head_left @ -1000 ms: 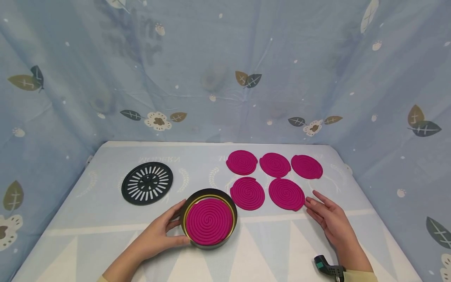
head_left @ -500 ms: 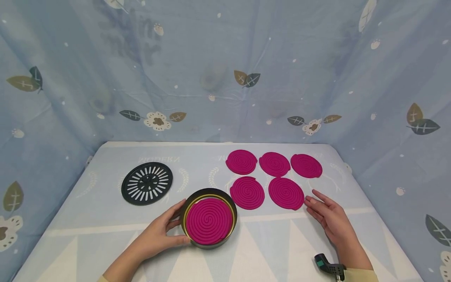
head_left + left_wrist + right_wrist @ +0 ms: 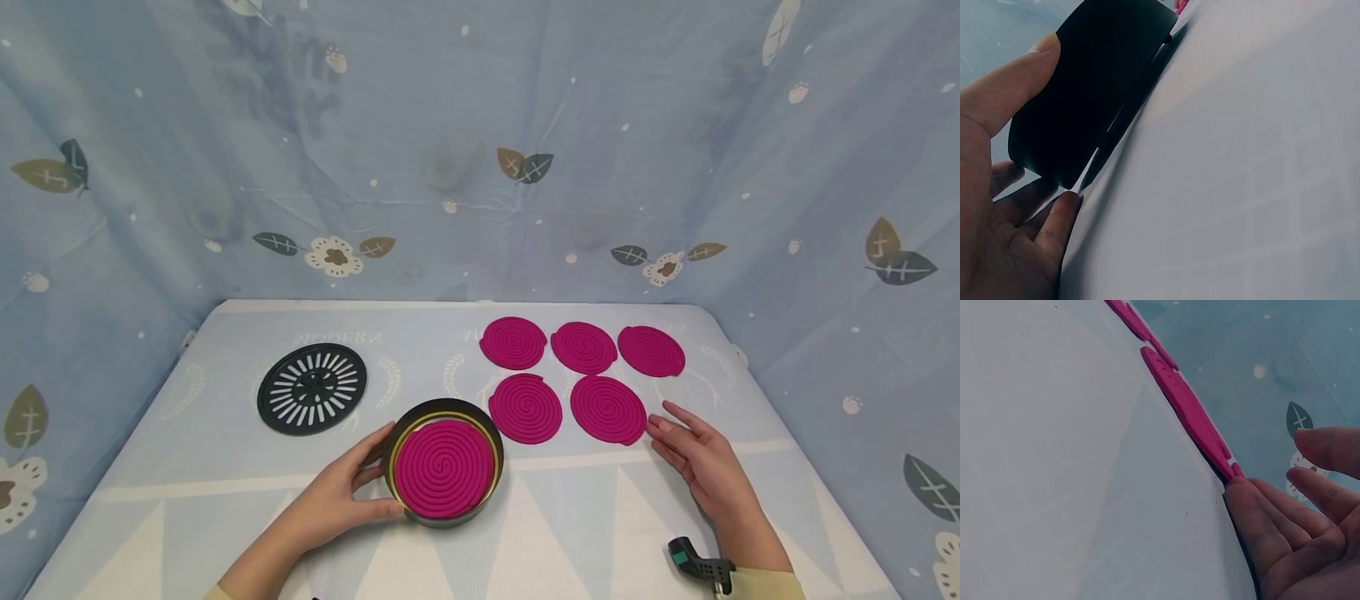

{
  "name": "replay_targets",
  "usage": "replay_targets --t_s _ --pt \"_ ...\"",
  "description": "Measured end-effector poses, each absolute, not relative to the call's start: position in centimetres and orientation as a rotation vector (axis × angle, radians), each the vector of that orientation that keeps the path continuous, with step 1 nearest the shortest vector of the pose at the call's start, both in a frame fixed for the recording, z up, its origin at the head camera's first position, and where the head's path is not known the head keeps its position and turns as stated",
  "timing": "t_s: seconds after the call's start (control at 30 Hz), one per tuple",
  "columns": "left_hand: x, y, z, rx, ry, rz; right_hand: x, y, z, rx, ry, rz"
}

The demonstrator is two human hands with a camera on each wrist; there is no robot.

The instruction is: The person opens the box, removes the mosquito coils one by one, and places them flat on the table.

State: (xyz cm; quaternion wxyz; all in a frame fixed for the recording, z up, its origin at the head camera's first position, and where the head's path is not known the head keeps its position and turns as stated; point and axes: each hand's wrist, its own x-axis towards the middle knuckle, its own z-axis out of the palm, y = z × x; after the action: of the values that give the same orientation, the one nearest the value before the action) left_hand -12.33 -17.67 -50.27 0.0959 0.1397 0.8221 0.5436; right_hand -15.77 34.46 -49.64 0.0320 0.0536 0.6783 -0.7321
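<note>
My left hand (image 3: 341, 496) grips the left side of a round black tin (image 3: 450, 406), thumb at its front. Inside the tin, within a yellow ring, lies a magenta mosquito coil (image 3: 444, 468). In the left wrist view the tin (image 3: 1091, 81) shows its dark side wall between thumb and fingers, close over the tabletop. My right hand (image 3: 705, 475) rests with relaxed fingers, the tips right at the edge of the nearest loose mosquito coil (image 3: 608, 409). From the right wrist, that coil (image 3: 1188, 415) appears edge-on, flat on the cloth.
Several more magenta coils (image 3: 525, 408) lie in two rows at the back right. A black slotted lid (image 3: 302, 421) lies flat at the back left. Blue patterned curtain (image 3: 450, 167) encloses the table (image 3: 420, 321). A small black device (image 3: 701, 568) sits at the right wrist.
</note>
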Motion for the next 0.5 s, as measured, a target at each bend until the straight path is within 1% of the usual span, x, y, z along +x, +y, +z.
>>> replay_targets --t_s 0.23,0.33,0.5 --pt "-12.4 -17.7 -50.1 0.404 2.446 1.598 -15.5 34.6 -48.6 0.134 2.005 -2.369" --pt "-12.4 -17.6 -50.1 0.391 2.443 1.596 -15.4 34.6 -47.9 0.075 1.988 -2.397" --pt "-12.4 -17.5 -50.0 0.338 2.442 1.579 -15.6 33.9 -46.4 -0.048 2.086 -2.285"
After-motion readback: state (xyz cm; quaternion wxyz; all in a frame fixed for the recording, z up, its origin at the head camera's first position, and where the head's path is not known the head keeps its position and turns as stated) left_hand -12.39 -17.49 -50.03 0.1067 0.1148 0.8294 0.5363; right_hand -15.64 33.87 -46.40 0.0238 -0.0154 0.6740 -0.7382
